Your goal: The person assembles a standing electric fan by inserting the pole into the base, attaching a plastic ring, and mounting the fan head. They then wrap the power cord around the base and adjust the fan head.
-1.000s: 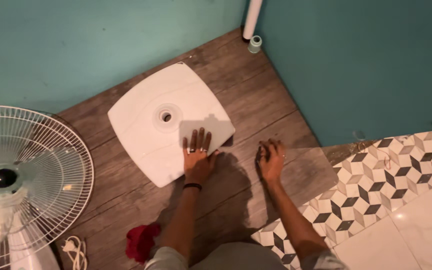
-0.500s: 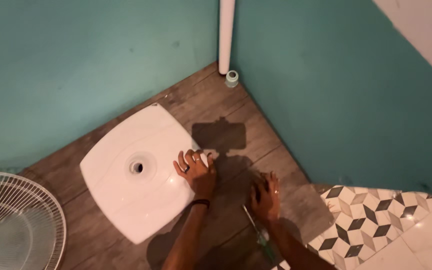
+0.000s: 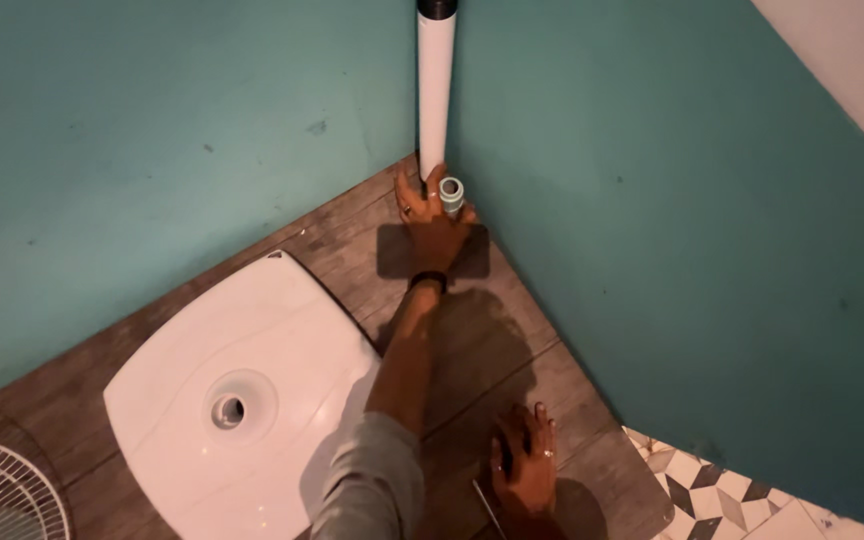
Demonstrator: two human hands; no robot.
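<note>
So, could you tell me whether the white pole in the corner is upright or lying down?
Upright: the white pole stands in the corner between the walls, left hand at its foot.

Corner walls [image 3: 652,200] and white pole [image 3: 435,90] tight around left hand [image 3: 434,225].

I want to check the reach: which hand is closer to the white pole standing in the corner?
Left. The left hand is stretched to the foot of the white pole, fingers at its base. The right hand rests flat on the wooden floor, far from it.

Glossy white plastic base [image 3: 242,400] — smooth; pole [image 3: 435,90] smooth, white; floor [image 3: 512,330] matt, grainy wood planks.
</note>
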